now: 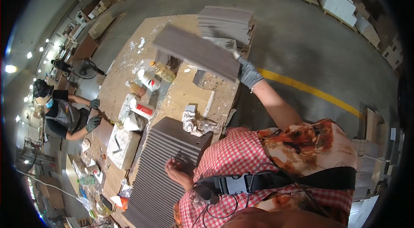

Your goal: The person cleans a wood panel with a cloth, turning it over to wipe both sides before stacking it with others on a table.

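Plywood surface [181, 94] lies below our fingers, and we see on it two stacks of grey-brown boards. Our right hand [235, 51], in a grey glove, grips one long board [196, 51] by its end, lifted above the far stack [225, 23]. We judge it stiff and rather heavy, better held at both ends. Our bare left hand [176, 170] rests half open on the near stack [161, 172]. Left of the board stand white cans with red labels [144, 108].

**Right arm stretched out, left hand low and close**

The right hand [235, 51], in a grey glove, is raised far from the body on a nearly straight bare forearm, its fingers closed in a grip. The bare left hand [177, 168] sits near the waist, palm partly up, fingers loosely curled and spread.
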Tool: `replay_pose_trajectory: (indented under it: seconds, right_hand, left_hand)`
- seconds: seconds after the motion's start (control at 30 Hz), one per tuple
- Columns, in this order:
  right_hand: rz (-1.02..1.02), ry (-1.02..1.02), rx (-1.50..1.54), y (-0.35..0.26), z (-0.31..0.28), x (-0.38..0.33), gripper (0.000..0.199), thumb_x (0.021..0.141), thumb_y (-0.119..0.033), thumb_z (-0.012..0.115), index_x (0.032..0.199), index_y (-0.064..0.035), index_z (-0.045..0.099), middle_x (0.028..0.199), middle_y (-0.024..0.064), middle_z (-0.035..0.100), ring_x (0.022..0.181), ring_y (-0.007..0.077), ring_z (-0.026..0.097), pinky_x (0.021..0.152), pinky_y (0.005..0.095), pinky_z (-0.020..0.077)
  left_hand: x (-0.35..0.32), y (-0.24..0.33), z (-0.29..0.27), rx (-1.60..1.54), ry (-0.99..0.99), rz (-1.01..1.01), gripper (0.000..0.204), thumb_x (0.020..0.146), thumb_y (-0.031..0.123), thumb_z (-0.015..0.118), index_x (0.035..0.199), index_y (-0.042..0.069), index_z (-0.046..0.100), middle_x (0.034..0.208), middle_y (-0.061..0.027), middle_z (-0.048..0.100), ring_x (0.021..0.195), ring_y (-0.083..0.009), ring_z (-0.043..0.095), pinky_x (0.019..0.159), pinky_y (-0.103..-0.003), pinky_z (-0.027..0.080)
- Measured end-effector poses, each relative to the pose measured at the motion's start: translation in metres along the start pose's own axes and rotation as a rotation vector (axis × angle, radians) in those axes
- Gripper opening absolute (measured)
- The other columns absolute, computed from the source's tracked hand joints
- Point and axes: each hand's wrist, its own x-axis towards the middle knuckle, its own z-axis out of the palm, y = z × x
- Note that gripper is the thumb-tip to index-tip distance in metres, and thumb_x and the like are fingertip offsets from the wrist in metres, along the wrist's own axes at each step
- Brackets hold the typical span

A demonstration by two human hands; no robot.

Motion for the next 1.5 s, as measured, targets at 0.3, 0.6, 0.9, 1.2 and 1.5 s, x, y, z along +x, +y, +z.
replay_pose_trajectory:
  seconds: [0.3,0.6,0.9,1.2,1.5]
  right_hand:
    - [-0.786,0.113,-0.136,-0.219,-0.041,0.064,0.04,0.085,-0.026,0.07,0.114,-0.0004,0.059,0.108,0.0122,0.063,0.097,0.0222,0.06,0.087,0.0348,0.0505]
    - [-0.768,0.639,-0.189,-0.328,-0.096,0.123,0.039,0.082,-0.031,0.073,0.109,-0.0039,0.064,0.099,0.0049,0.063,0.079,0.013,0.056,0.064,0.0289,0.0454]
    - [-0.73,0.606,-0.618,-0.33,-0.185,0.286,0.059,0.084,-0.042,0.066,0.12,0.0043,0.058,0.123,0.0147,0.06,0.112,0.0257,0.055,0.101,0.0346,0.0369]
    - [-0.451,0.481,-0.321,-0.339,-0.089,0.277,0.043,0.075,-0.03,0.079,0.105,-0.0024,0.065,0.102,0.0088,0.065,0.089,0.0188,0.06,0.074,0.0309,0.0505]
    - [-0.724,0.244,-0.88,-0.265,-0.043,0.232,0.026,0.086,-0.026,0.069,0.094,-0.0014,0.07,0.086,0.0005,0.069,0.078,0.0109,0.057,0.078,0.0264,0.0461]
  left_hand:
    - [0.011,0.001,0.01,0.959,-0.14,0.139,0.025,0.09,0.009,0.053,0.109,-0.003,0.063,0.104,-0.0149,0.05,0.091,-0.0268,0.055,0.081,-0.035,0.045]
    - [0.011,-0.052,0.051,1.942,0.208,-0.127,0.086,0.073,0.057,0.067,0.139,0.01,0.04,0.136,-0.0089,0.04,0.122,-0.0295,0.038,0.093,-0.046,0.037]
    - [-0.004,-0.059,0.1,2.148,0.321,-0.277,0.1,0.071,0.057,0.069,0.147,0.011,0.024,0.148,-0.0096,0.028,0.132,-0.0294,0.031,0.102,-0.046,0.031]
    - [-0.023,-0.039,0.129,2.016,0.299,-0.378,0.104,0.069,0.05,0.074,0.15,0.015,0.018,0.154,-0.0098,0.018,0.142,-0.0284,0.017,0.111,-0.048,0.021]
    - [-0.027,-0.053,0.108,1.527,0.353,-0.014,0.095,0.066,0.046,0.077,0.146,0.022,0.032,0.153,-0.0098,0.021,0.139,-0.0307,0.023,0.111,-0.049,0.023]
